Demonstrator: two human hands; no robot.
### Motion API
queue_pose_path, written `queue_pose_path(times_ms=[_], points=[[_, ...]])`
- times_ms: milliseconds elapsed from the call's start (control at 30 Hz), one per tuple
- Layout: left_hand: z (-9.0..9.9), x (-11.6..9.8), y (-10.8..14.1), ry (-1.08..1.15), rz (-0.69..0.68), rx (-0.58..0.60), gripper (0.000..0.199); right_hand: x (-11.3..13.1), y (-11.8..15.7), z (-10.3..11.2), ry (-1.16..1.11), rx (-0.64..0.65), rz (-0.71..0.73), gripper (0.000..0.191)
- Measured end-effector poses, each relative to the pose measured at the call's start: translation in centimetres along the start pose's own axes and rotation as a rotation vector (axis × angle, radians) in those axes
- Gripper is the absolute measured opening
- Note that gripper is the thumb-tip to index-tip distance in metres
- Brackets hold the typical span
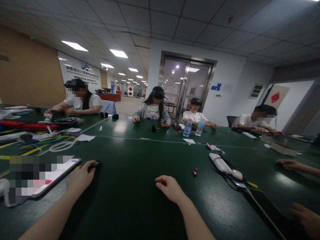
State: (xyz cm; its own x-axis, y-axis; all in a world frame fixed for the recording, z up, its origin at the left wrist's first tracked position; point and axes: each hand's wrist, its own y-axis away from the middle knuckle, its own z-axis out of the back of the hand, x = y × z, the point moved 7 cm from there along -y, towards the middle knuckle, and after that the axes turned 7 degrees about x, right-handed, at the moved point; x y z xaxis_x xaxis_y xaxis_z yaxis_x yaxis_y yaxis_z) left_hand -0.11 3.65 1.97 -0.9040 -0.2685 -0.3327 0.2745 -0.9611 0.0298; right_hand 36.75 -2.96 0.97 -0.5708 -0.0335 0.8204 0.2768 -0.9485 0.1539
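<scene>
My left hand (81, 176) is closed on a small dark object (95, 164) that pokes out past its fingertips, just right of a tablet (57, 175) lying on the dark green table (125, 200). Near the middle, my right hand (168, 187) rests low over the tabletop with its fingers curled together; whether anything is inside them is hidden. A small red and white item (195, 172) lies on the table to the right of my right hand.
A power strip (220, 163) with black cables and a dark flat device (267, 206) lie to the right, near another person's hands (306, 218). Two water bottles (187, 128) stand farther back. Coiled tubing (62, 146) and wires lie at left. Several people sit around the table.
</scene>
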Motion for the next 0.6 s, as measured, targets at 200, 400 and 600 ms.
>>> queue_pose_path(times_ms=[200,400,600], points=[[-0.39,0.13,-0.42,-0.03,-0.038,0.025,0.043,0.19,-0.05,-0.04,0.021,-0.002,0.004,0.028],[-0.52,0.36,-0.66,-0.021,-0.034,0.041,0.043,0.18,0.12,0.06,-0.013,-0.016,0.011,0.027],[-0.39,0.54,-0.54,0.011,-0.004,0.024,0.044,0.35,0.29,0.03,-0.002,-0.007,-0.004,0.027]])
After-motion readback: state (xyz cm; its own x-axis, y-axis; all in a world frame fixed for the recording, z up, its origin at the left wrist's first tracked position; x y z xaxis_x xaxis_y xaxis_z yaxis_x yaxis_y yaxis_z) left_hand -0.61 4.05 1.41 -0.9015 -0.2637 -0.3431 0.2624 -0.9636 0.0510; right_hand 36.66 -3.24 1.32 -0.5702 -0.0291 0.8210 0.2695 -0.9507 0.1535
